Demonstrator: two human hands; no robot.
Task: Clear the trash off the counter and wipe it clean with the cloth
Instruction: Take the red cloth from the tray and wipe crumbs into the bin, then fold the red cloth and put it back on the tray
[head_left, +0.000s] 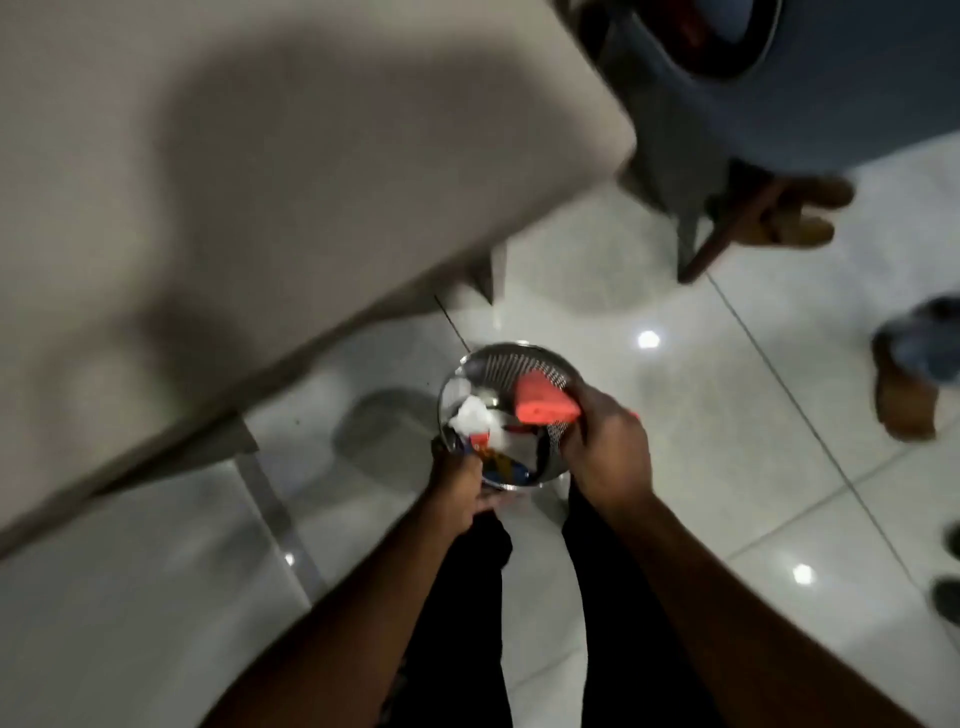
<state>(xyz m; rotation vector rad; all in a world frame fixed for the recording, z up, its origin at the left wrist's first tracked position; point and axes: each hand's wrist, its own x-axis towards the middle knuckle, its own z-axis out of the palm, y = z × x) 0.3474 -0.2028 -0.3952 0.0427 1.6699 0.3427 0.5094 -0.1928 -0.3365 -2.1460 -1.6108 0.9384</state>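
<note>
Perforated shiny steel bowl (506, 410) gripped at both sides above pale glossy floor tiles (701, 441), just off the beige counter's (234, 182) edge. Left hand (462, 480) clasping the near-left rim; right hand (605, 447) closed on the right rim, pinning an orange-red cloth (545, 401). Crumpled white and coloured trash (480, 423) piled inside.

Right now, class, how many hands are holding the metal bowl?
2. The left hand grips the near left rim of the metal bowl; the right hand grips its right rim, beside an orange-red piece inside.
</note>
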